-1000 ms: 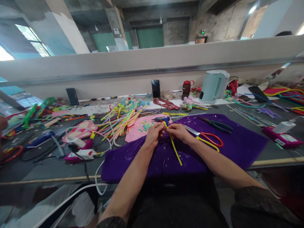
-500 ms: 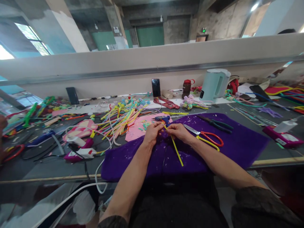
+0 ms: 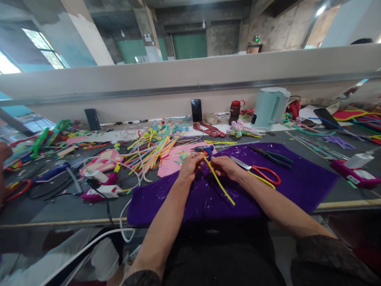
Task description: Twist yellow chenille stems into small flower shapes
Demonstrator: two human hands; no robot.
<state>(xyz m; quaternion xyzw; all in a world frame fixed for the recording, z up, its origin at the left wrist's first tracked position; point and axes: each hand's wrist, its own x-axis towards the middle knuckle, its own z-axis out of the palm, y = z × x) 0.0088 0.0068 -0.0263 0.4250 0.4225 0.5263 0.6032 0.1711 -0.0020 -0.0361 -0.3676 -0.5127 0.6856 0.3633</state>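
Note:
A yellow pipe cleaner (image 3: 222, 186) is pinched at its upper end by my left hand (image 3: 192, 165). Its free length slants down to the right over a purple cloth (image 3: 166, 200). Close beside the stem, my right hand (image 3: 226, 167) has loosely curled fingers, parted from one another; whether a fingertip touches the stem is hard to see. Just beyond my hands lies a blue glue gun (image 3: 206, 149), partly hidden. Scissors with red and yellow handles (image 3: 266, 174) rest right of my right hand, below dark-handled pliers (image 3: 272, 155).
A pink sheet (image 3: 166, 161) with small scraps and a heap of colourful pipe cleaners (image 3: 151, 149) lie left of centre. Behind stand a phone (image 3: 196, 110), a brown bottle (image 3: 234, 113) and a kettle (image 3: 269, 107). White cables cross the left side. Another person's hand (image 3: 4, 159) shows at the far left.
My right hand has moved slightly right, away from the left fingertips, and its fingers have loosened. The yellow pipe cleaner's free end has swung a little to the right.

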